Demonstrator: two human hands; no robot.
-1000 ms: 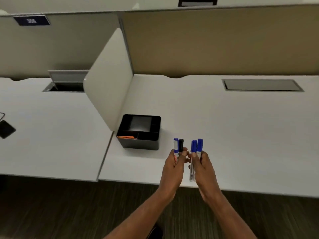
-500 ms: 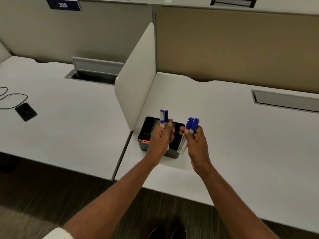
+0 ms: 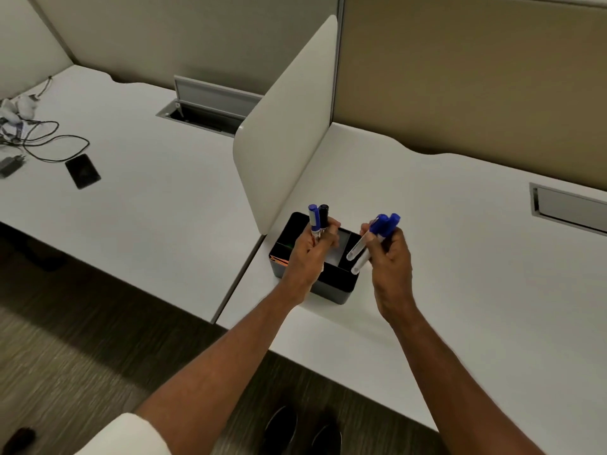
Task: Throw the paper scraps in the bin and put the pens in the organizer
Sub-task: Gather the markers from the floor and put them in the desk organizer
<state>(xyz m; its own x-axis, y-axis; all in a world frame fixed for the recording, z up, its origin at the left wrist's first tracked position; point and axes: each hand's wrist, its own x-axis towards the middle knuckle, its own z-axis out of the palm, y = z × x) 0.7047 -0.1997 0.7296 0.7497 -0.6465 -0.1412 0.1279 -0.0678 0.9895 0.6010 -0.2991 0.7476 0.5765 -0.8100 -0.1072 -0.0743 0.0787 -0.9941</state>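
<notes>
Within the last second both hands had come forward from the bench edge to hover over the organizer (image 3: 331, 284). The left hand (image 3: 312, 251) gripped two pens (image 3: 318, 220) upright; the right hand (image 3: 389, 254) clasped two blue-capped pens (image 3: 371, 241) tilted, tips toward a compartment. Dropping them in looked imminent.

Organizer (image 3: 331, 285) on desk (image 3: 460, 257), right of divider (image 3: 285, 126).

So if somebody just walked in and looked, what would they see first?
Probably the two bare hands over the black plastic organizer box beside the white desk divider. The left hand grips a blue-capped pen and a black-capped pen upright; the right hand holds two blue-capped white pens tilted toward the box.
</notes>
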